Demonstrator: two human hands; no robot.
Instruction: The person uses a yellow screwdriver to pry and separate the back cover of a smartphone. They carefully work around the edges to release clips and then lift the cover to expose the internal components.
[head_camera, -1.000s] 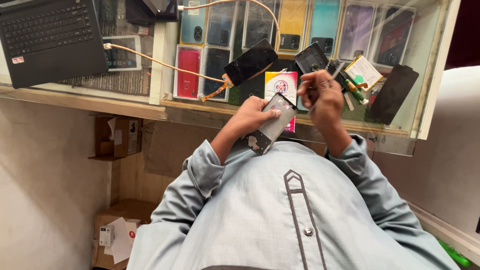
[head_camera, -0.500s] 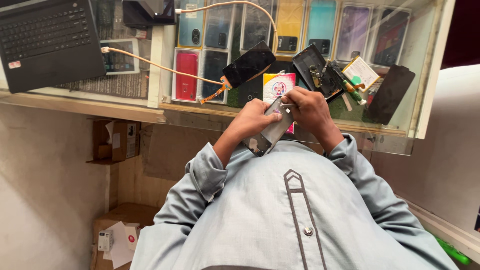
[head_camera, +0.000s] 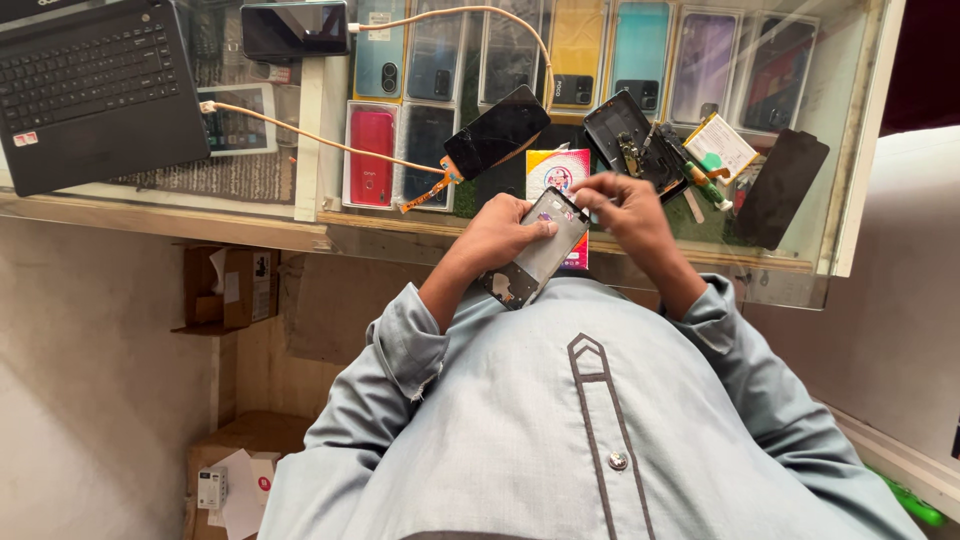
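While left hand (head_camera: 500, 232) holds opened phone (head_camera: 540, 250), right hand (head_camera: 625, 205) pinches its top.

Black laptop (head_camera: 95, 85), red phone (head_camera: 372, 155), cardboard box (head_camera: 235, 288)

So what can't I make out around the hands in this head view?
- What the right hand pinches at the top corner of the opened grey phone frame: hidden by its fingertips.
- The frame's lower end: covered by the left hand.
- Small parts inside the open black phone back shell on the glass counter: too small.
- The black laptop: cut off by the top and left edges.
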